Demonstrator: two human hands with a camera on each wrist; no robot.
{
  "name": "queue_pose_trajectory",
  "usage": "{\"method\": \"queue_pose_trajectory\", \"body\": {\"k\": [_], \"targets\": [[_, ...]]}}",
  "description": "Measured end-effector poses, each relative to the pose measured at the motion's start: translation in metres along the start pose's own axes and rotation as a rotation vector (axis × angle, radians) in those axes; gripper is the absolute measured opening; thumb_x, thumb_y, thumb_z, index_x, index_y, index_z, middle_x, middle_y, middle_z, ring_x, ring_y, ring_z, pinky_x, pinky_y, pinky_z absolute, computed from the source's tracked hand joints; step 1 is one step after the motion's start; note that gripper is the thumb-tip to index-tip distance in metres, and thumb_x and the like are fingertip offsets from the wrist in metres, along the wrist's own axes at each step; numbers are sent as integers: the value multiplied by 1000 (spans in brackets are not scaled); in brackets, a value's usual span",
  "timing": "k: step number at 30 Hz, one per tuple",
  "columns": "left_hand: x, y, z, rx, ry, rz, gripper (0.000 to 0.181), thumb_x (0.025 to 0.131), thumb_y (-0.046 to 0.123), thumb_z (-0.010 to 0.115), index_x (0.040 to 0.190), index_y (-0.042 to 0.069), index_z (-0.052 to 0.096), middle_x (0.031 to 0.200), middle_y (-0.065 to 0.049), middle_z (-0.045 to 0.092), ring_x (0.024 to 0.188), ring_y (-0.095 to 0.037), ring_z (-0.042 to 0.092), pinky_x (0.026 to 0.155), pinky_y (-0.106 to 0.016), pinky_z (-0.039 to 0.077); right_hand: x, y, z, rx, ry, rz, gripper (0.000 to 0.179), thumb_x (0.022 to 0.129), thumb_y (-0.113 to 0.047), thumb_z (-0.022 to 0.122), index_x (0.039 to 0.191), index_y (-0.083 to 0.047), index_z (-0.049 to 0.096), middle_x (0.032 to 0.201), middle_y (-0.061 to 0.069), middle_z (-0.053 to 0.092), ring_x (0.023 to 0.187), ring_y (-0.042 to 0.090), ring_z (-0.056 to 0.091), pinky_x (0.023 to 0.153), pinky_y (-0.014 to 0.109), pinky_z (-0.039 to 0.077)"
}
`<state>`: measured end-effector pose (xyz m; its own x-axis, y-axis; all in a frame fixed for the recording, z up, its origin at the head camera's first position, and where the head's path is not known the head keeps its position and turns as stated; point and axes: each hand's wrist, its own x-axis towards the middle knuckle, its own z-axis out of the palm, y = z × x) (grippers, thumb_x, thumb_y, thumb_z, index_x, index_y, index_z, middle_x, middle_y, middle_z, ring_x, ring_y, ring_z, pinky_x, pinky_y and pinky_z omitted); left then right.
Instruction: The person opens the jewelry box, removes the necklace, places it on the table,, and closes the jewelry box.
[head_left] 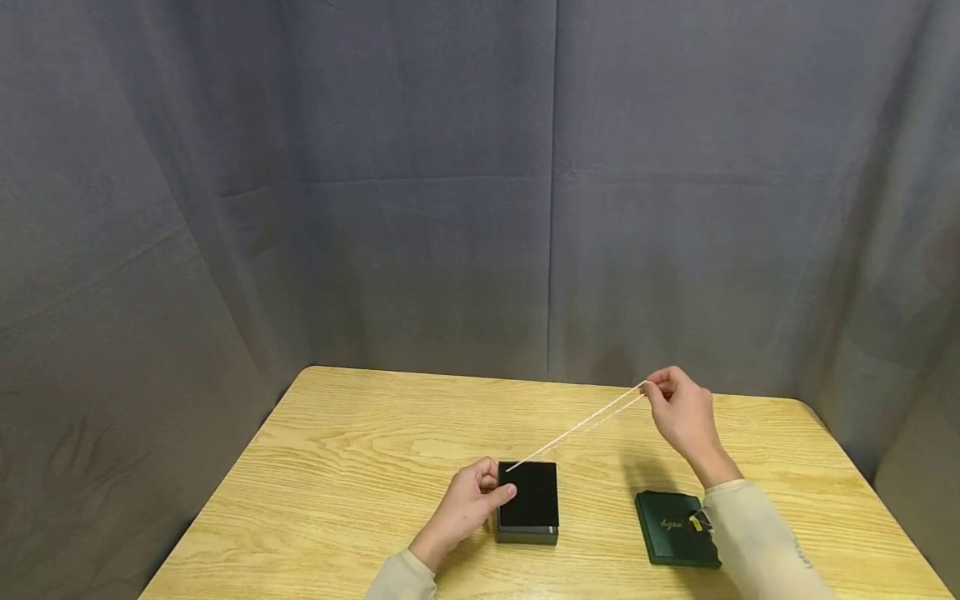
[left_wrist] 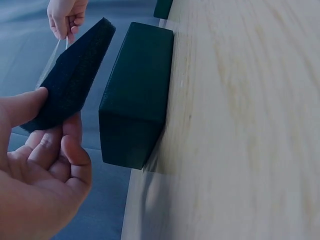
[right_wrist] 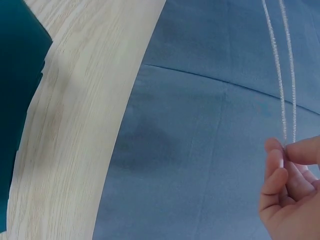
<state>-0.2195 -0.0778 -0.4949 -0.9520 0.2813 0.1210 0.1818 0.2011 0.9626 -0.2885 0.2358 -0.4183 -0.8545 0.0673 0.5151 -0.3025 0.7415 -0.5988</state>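
Beige-sleeved left hand [head_left: 461, 504] pinches a fuzzy black rectangular pad [head_left: 531, 500] over a dark-green box [head_left: 527, 538] between the wooden table's [head_left: 360, 467] side edges, and should the right hand [head_left: 682, 417] overpull the thin whitish strand [head_left: 577, 426] it pinches, the pad could slip.

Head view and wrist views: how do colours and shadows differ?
Head view: yellow table, grey curtain, soft shadow below the right hand; left wrist view: paler table, bluer curtain, dim shadow by the box; right wrist view: likewise pale and blue.
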Motion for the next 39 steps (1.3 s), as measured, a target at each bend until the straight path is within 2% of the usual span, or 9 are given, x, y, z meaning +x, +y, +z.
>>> {"method": "queue_pose_trajectory", "body": {"k": [7,12,21,28,39], "targets": [[1,2,1,23,-10,-5,15,88,4,66,85,0,51,63,3,48,57,-9,40,55,-21,35,0,3,-4,-10,-18,22,9,95,-13,57,93,-4,60,79,7,68,60,16,53,50,27,41],[0,3,2,33,-46,13,13,88,4,65,86,-1,53,68,2,56,60,-7,44,56,-21,37,2,4,-7,-18,2,7,10,94,-13,57,93,-4,60,78,8,68,58,16,52,50,29,40],[-2,5,1,-4,-98,51,15,88,8,66,85,1,53,67,5,56,58,-6,44,57,-21,38,5,0,-11,-3,48,29,12,95,-13,56,94,-2,60,75,9,67,56,18,51,49,29,39],[-2,7,1,-3,-105,30,14,88,8,66,87,1,54,67,3,55,57,-6,43,56,-20,37,8,-2,-12,8,85,48,13,96,-15,55,95,-3,61,81,11,69,65,19,56,54,28,40],[1,2,2,16,-121,26,8,88,5,65,90,2,58,80,-6,68,67,-8,55,64,-22,43,8,-2,-14,15,109,70,14,95,-16,56,95,-4,61,81,10,69,67,19,56,56,29,40]]}}
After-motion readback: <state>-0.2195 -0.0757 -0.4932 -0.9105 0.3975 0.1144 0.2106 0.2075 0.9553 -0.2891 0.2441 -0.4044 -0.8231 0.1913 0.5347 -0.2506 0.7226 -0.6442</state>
